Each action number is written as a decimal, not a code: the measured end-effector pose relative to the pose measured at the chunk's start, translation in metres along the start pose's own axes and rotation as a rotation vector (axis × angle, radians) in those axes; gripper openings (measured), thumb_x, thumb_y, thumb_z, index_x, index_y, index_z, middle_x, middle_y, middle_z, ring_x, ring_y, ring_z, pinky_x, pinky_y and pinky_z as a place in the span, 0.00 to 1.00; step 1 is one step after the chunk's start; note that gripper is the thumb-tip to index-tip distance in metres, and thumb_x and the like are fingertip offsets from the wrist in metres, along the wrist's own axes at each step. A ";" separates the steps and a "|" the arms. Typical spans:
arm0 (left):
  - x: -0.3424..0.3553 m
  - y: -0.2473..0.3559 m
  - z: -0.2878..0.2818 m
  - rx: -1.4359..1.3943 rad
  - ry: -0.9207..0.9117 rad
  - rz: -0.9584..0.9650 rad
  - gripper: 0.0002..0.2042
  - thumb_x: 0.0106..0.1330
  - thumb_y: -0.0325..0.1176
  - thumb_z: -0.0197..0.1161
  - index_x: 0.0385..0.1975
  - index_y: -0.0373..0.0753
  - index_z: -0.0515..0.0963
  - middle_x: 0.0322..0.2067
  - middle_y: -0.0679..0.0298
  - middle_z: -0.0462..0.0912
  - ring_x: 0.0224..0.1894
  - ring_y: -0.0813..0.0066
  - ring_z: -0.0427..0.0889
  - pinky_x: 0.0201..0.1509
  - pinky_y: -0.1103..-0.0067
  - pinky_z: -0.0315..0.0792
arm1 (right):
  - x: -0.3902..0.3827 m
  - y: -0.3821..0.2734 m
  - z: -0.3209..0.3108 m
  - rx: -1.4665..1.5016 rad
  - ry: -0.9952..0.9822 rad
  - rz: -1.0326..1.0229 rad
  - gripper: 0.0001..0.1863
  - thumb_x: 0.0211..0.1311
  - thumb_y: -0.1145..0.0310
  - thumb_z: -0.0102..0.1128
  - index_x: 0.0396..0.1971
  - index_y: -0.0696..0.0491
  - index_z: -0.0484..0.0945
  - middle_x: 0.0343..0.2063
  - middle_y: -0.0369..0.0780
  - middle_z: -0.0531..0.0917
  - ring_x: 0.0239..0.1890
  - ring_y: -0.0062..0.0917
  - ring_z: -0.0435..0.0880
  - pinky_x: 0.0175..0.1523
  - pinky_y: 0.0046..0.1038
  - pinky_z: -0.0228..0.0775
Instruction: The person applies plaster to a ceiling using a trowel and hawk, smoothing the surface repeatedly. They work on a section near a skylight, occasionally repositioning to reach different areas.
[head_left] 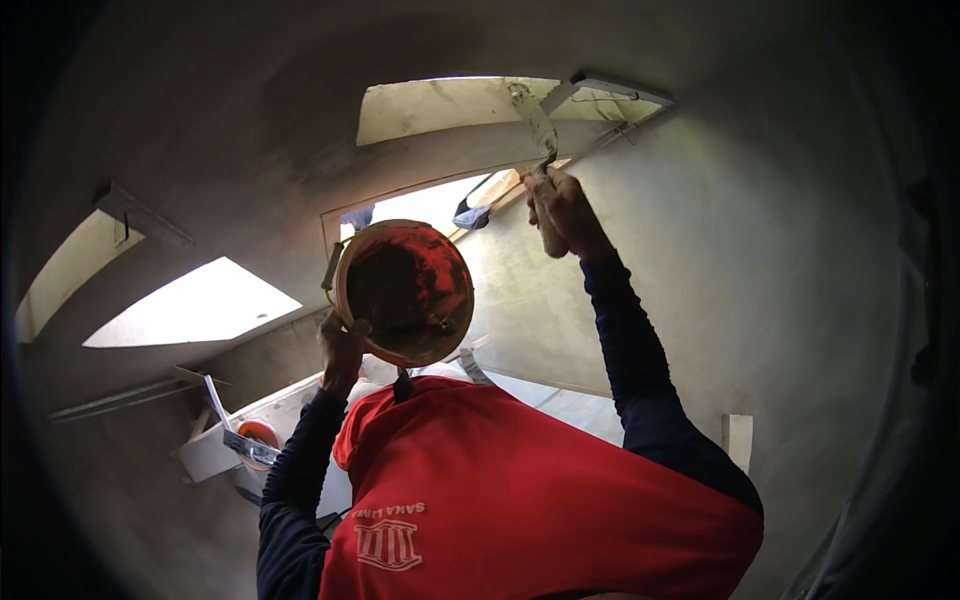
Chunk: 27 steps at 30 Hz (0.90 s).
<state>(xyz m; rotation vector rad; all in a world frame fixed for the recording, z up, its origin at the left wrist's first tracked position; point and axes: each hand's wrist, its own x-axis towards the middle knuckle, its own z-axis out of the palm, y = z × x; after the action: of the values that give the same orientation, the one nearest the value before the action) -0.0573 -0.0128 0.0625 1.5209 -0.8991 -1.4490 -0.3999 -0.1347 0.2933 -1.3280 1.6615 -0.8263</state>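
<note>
A grey, smooth-faced room curves around the person, its walls (690, 270) dim at the outer edges and paler on the right. At the far left, a metal bracket (145, 217) stands out beside a bright opening (195, 312). Nearer on that side, an orange container (258, 432) sits low by a pale board (205, 458), with a flat tool or strip lying across it (too small to make out). Coming right, the left hand (343, 347) is closed on the rim of a bucket (407, 292), thumb over the edge. The bucket is held up, tilted so that its round mouth shows; its inside is dark, with red patches toward the right, and how much it contains I cannot tell. Its handle (331, 268) hangs at the left side. Beyond the bucket lies a second bright opening (425, 207), with a dark-and-grey object (472, 215) at its right. Nearer, below the bucket, spreads the person's red shirt (540, 480). Farther right, the right hand (565, 212) is wrapped around the handle of a trowel (541, 130), its smeared blade pointing far and slightly left, well apart from the bucket. At the near right, a pale strip (737, 442) stands against the wall.
</note>
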 end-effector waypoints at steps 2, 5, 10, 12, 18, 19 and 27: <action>-0.003 -0.010 -0.006 -0.061 -0.003 0.006 0.08 0.56 0.27 0.66 0.34 0.33 0.79 0.27 0.63 0.81 0.25 0.75 0.79 0.27 0.75 0.75 | 0.016 -0.008 -0.003 0.016 -0.041 0.060 0.19 0.73 0.57 0.55 0.47 0.60 0.77 0.26 0.34 0.76 0.23 0.18 0.77 0.29 0.24 0.74; -0.003 -0.023 -0.011 -0.131 -0.013 0.014 0.08 0.57 0.27 0.65 0.35 0.33 0.79 0.27 0.63 0.81 0.26 0.76 0.79 0.28 0.76 0.75 | 0.028 -0.010 -0.003 0.146 -0.026 0.082 0.19 0.73 0.58 0.56 0.48 0.60 0.77 0.27 0.34 0.77 0.23 0.18 0.78 0.27 0.22 0.74; -0.004 -0.039 -0.028 -0.045 -0.002 -0.059 0.08 0.57 0.28 0.65 0.36 0.33 0.80 0.26 0.64 0.80 0.26 0.76 0.80 0.29 0.76 0.74 | 0.017 -0.010 0.000 0.235 0.059 0.146 0.16 0.71 0.57 0.58 0.39 0.56 0.78 0.26 0.35 0.79 0.22 0.19 0.79 0.26 0.23 0.73; -0.004 -0.043 -0.033 -0.092 -0.011 -0.036 0.08 0.57 0.28 0.65 0.35 0.33 0.80 0.25 0.65 0.80 0.26 0.76 0.80 0.29 0.76 0.74 | 0.006 -0.010 0.006 0.228 0.108 0.139 0.16 0.71 0.56 0.57 0.40 0.56 0.77 0.26 0.35 0.78 0.21 0.20 0.79 0.25 0.24 0.73; -0.005 -0.046 -0.044 -0.122 0.037 -0.031 0.08 0.57 0.28 0.65 0.35 0.33 0.81 0.26 0.64 0.82 0.26 0.77 0.80 0.30 0.76 0.75 | -0.010 0.001 0.028 0.015 0.173 0.057 0.17 0.72 0.56 0.55 0.38 0.58 0.75 0.25 0.37 0.77 0.21 0.21 0.79 0.25 0.26 0.74; -0.005 -0.045 -0.045 -0.101 0.043 -0.043 0.08 0.57 0.29 0.65 0.35 0.33 0.81 0.26 0.64 0.82 0.26 0.77 0.80 0.30 0.76 0.75 | -0.002 0.004 0.028 0.000 0.125 0.002 0.18 0.72 0.56 0.55 0.37 0.59 0.75 0.25 0.38 0.77 0.20 0.23 0.79 0.25 0.27 0.74; -0.004 -0.037 -0.057 -0.045 0.030 -0.025 0.10 0.57 0.28 0.65 0.37 0.32 0.82 0.25 0.64 0.82 0.26 0.76 0.79 0.30 0.75 0.74 | 0.069 0.002 0.025 0.039 0.193 -0.001 0.16 0.71 0.57 0.58 0.37 0.56 0.77 0.26 0.36 0.78 0.21 0.20 0.79 0.25 0.24 0.72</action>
<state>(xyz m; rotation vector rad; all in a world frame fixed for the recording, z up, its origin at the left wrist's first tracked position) -0.0026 0.0110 0.0296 1.5216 -0.8272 -1.4515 -0.3847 -0.2011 0.2668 -1.2544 1.7835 -1.0091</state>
